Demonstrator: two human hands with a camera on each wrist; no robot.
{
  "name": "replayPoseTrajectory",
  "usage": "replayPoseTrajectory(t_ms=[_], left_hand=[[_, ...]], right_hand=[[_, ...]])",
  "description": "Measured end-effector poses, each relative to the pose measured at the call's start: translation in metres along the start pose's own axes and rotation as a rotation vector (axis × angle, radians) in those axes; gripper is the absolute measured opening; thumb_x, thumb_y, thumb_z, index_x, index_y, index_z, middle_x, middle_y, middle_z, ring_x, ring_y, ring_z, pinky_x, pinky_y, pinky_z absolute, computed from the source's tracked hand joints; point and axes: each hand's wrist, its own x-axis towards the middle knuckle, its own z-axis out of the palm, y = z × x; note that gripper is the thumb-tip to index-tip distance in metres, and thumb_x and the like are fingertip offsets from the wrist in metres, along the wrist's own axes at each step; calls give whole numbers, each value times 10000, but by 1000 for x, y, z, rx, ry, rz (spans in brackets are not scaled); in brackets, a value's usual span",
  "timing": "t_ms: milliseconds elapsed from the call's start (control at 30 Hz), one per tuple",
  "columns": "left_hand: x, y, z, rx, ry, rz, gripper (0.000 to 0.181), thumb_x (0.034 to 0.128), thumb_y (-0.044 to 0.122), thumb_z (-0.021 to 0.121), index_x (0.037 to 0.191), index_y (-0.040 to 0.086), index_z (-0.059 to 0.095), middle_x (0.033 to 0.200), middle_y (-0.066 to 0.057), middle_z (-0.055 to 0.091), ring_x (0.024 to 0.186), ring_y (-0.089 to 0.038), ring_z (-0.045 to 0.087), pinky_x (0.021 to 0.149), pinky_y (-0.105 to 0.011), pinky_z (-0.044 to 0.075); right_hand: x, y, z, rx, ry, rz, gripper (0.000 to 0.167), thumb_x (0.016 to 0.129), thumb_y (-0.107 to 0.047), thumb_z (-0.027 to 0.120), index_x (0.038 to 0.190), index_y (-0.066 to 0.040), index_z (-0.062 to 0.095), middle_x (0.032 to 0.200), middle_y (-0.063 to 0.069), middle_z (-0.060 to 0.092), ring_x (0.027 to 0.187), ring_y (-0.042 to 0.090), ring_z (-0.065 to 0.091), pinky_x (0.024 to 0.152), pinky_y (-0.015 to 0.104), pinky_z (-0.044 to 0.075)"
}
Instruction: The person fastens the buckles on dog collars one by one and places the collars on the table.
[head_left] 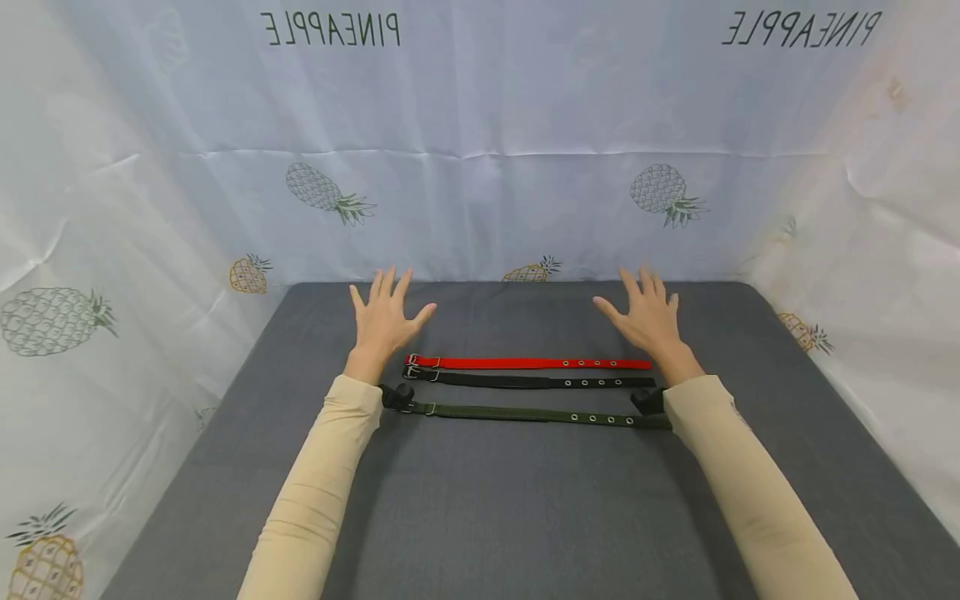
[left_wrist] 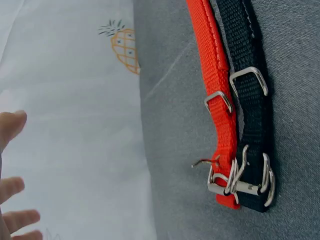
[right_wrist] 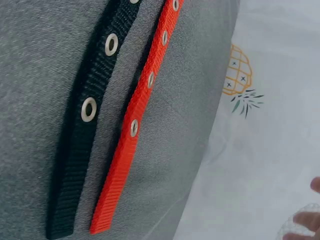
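Three pet collars lie stretched out side by side on a grey table: a red collar (head_left: 495, 363) at the back, a black collar (head_left: 502, 381) just in front of it, and an olive green collar (head_left: 510, 413) nearest the person. Their metal buckles are at the left, and their eyelet holes at the right. In the left wrist view the red and black buckles touch. Above the far left of the table, my left hand (head_left: 382, 321) spreads its fingers and holds nothing. My right hand (head_left: 648, 317) is likewise spread beyond the collars' right ends, with nothing in it.
The grey table (head_left: 510, 508) carries the collars. White cloth (head_left: 480, 100) with pineapple prints hangs behind the table and along both sides. A dark wrist camera (head_left: 397, 396) sits under the left wrist, and another (head_left: 647, 402) under the right, partly covering the green collar's ends.
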Motion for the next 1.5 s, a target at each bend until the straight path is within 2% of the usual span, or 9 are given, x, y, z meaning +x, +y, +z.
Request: replayPoseTrajectory(t_ms=[100,200,333,500,633,900,1133,1333,1500], left_hand=[[-4,-3,-1,-29,12,23,725,938,531,529,1523,167,301,1582,-166,288,1463,-369,275,1183,-647,157],[-8,-6,-2,-49,12,43,651,937,464,576,1459,108,422,1505,-188,416,1371,-388,415,1140,-594,308],[-12,-8,-3,-128,-51,67,570,922,399,630,1377,70,527,1425,-199,509,1300,-398,491,1066,-556,418],[-16,-15,2,-262,-176,110,519,910,305,674,1349,56,553,1384,-197,542,1292,-380,504,1062,-536,433],[-18,-23,7,-305,-222,146,487,901,245,689,1318,20,574,1297,-214,599,1213,-375,555,1030,-527,456],[-22,-35,14,-348,-292,186,446,890,194,698,1268,-22,603,1241,-226,634,1158,-375,574,998,-518,476],[-21,-43,29,-384,-376,167,422,875,192,713,1233,-18,632,1236,-237,641,1169,-392,578,989,-522,483],[-20,-43,36,-398,-420,150,369,870,169,717,1194,3,663,1202,-209,673,1134,-366,611,963,-497,508],[-17,-40,40,-376,-422,162,333,870,162,717,1161,3,683,1172,-201,689,1071,-346,634,905,-459,533]], right_hand=[[-3,3,0,36,-10,-31,807,961,-588,439,1547,-92,188,1591,287,127,1444,527,136,1122,727,146],[-7,7,0,74,-54,-42,780,969,-526,482,1533,-55,221,1571,293,197,1430,515,187,1116,699,215],[-13,13,-1,120,-116,-39,758,961,-474,536,1505,-14,275,1538,307,266,1415,510,215,1113,690,234],[-21,20,3,155,-125,-70,665,953,-352,599,1431,57,385,1449,331,387,1333,505,352,1081,665,311],[-25,25,9,167,-120,-85,596,936,-287,637,1374,75,456,1378,323,469,1253,476,457,1029,629,394],[-29,39,19,192,-160,-87,542,916,-271,665,1323,57,523,1302,324,549,1089,458,567,935,571,482],[-29,53,25,249,-238,-49,471,896,-257,692,1233,59,599,1261,313,584,1092,454,602,910,539,517],[-28,61,28,255,-264,-16,413,876,-204,712,1174,69,630,1200,303,623,1090,435,594,917,539,505],[-25,64,30,243,-303,18,377,860,-181,720,1147,54,654,1160,287,647,1055,412,598,900,528,499]])
